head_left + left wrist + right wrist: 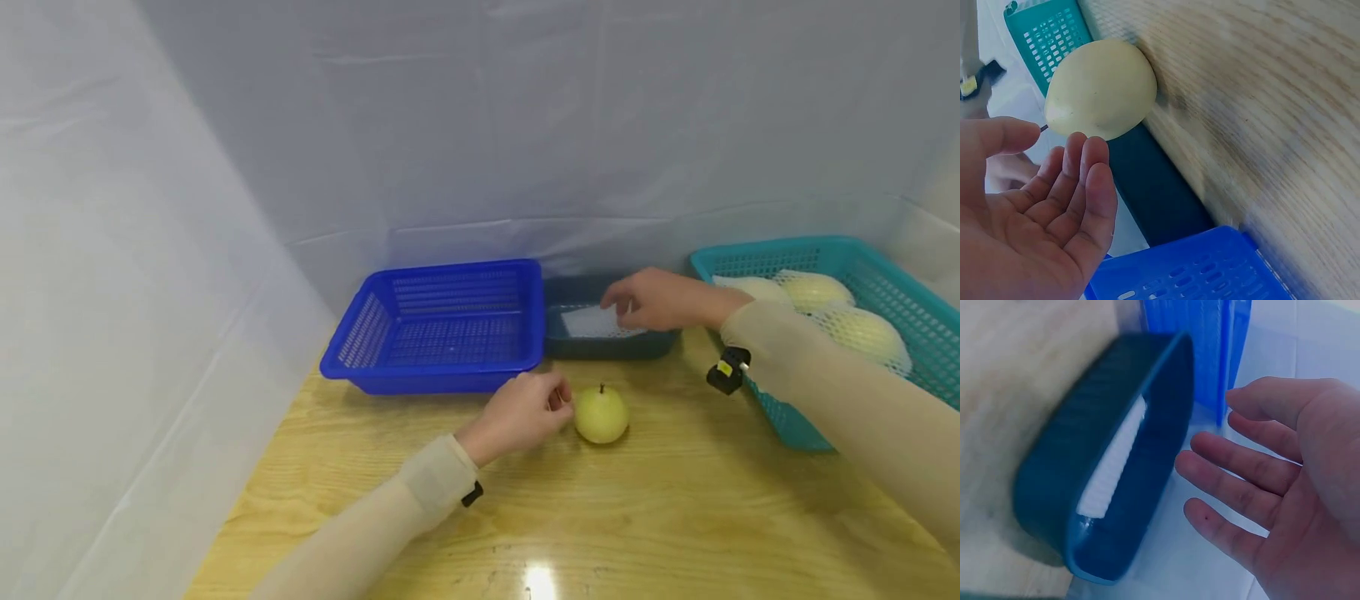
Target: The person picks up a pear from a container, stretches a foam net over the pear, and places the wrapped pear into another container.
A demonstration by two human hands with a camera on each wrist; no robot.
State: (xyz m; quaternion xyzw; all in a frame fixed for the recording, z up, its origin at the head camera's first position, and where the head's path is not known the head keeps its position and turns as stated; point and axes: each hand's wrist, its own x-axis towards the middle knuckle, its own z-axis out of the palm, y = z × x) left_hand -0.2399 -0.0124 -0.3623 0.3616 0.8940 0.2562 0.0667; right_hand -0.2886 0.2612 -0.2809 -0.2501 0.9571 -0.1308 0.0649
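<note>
A round yellow-green pear (601, 414) stands on the wooden table, its dark stem pointing up. Just left of it is my left hand (525, 414), fingers loosely bent and holding nothing. In the left wrist view the fingertips lie right by the pear (1104, 87). My right hand (660, 300) hovers over a dark green bin (615, 348), its relaxed fingers spread apart and the palm bare in the right wrist view. Inside the bin lies a white foam net sleeve (1113, 469), below the fingers.
A blue plastic basket (435, 379) with nothing in it stands left of the dark bin. To the right, a teal basket (787, 247) holds several pears in white foam nets (862, 333), partly behind my right forearm. White sheeting (465, 125) hangs behind and along the left.
</note>
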